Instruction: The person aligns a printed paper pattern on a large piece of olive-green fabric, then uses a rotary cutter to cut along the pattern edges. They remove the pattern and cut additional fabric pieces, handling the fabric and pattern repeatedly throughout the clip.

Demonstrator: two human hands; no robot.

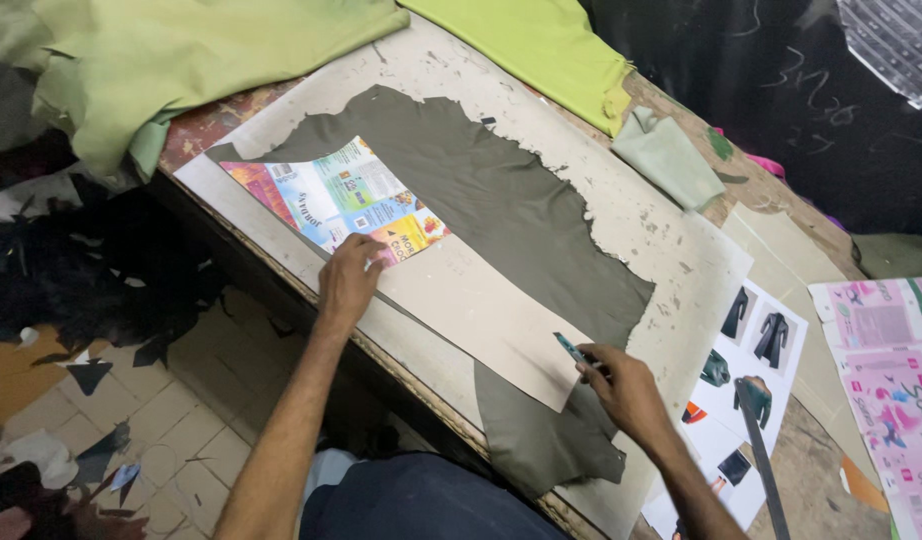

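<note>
Head view: left hand (347,280) presses flat, grip released, on a cardboard pattern (451,300) over olive leather (511,200); right hand (626,388) grasps a small blade (569,348).

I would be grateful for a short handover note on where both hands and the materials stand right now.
Left hand: pressed flat on the cardboard template, holding it down on the olive-grey hide.
Right hand: grips a small teal-handled tool at the template's lower right edge.
The hide lies spread on the worn worktable, the template across it.
Done: hide spread, template placed. Whether any outline is traced or cut cannot be told.
Left: the work along the template's edges, as far as shows.
</note>
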